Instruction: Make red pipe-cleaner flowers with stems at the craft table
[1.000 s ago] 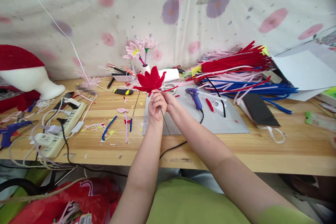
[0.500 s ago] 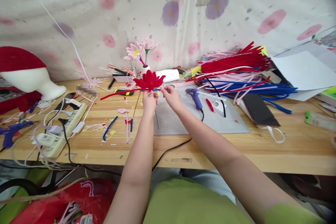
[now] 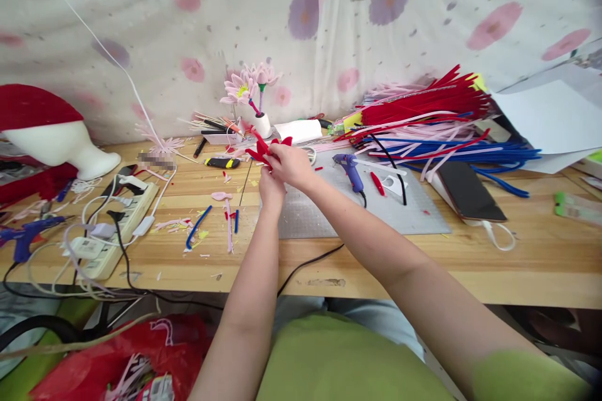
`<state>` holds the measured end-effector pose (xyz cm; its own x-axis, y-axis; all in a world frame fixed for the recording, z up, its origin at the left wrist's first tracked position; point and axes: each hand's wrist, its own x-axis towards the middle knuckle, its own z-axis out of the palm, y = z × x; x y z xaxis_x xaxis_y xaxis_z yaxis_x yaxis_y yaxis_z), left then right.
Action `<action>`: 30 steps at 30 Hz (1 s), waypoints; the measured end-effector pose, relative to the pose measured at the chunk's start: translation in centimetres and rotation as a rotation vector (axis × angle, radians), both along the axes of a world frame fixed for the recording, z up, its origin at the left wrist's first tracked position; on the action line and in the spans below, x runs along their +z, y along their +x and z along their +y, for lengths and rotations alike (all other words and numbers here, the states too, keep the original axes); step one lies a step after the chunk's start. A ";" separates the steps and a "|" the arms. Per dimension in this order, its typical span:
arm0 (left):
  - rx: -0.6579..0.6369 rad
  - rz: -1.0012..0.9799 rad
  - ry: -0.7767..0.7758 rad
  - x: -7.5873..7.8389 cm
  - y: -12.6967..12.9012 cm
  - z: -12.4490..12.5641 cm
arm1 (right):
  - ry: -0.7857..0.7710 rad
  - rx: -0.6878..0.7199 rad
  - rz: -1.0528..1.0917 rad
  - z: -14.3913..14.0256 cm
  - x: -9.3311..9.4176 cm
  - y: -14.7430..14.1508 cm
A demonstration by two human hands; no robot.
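A red fuzzy pipe-cleaner flower is held above the left edge of the grey cutting mat. My left hand is closed beneath it, gripping its base. From the right, my right hand reaches over the flower, its fingers bent round the petals and covering much of them. Only several petal tips show on either side of the fingers. What the right fingertips pinch is partly hidden. Right of the hands, a blue glue gun lies on the mat.
Pink flowers stand in a white holder behind. Red pipe cleaners and blue ones pile up at back right, near a phone. Left are a power strip, a second glue gun and a foam head.
My right hand has moved left and over the flower, and now covers its petals. The long red strand that stuck out to the left no longer shows there.
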<state>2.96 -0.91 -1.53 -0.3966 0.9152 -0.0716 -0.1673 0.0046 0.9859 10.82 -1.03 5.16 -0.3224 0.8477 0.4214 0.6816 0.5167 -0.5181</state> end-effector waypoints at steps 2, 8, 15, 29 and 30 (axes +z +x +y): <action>0.047 0.038 -0.100 0.4 -0.1 -0.6 | -0.011 -0.056 0.125 0.5 -0.3 0.6; -0.124 -0.329 -0.180 2.9 0.3 -2.3 | -0.193 -0.217 0.456 2.3 -1.2 2.5; -0.328 -0.837 -0.175 3.3 -0.9 -3.2 | -0.374 -0.203 0.863 2.4 -2.9 3.2; -0.309 -0.675 0.073 3.8 1.3 -4.4 | -0.875 -0.144 1.382 0.5 -6.4 2.1; -0.300 -0.655 0.083 3.6 1.5 -4.4 | -0.898 -0.106 1.355 0.5 -6.5 1.8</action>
